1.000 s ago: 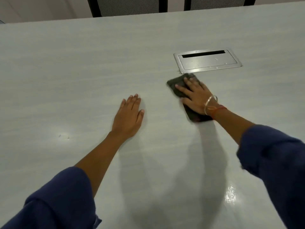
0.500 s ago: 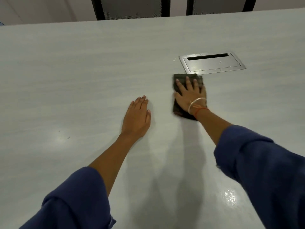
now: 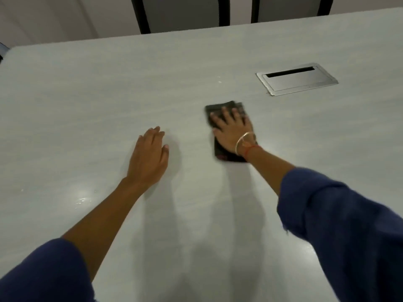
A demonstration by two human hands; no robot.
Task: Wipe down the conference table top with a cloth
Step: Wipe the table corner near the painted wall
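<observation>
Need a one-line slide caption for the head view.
Right hand presses a dark folded cloth flat on the pale grey table; left hand rests alongside.

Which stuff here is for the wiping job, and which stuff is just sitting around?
For the job:
- dark cloth
- right hand pressing flat on the cloth
- table top
- left hand resting flat on the table

Just there:
- metal cable hatch set into the table
- two chairs behind the far edge

Navy sleeves (image 3: 340, 225), a metal bangle (image 3: 242, 139) and red thread (image 3: 250, 149)
</observation>
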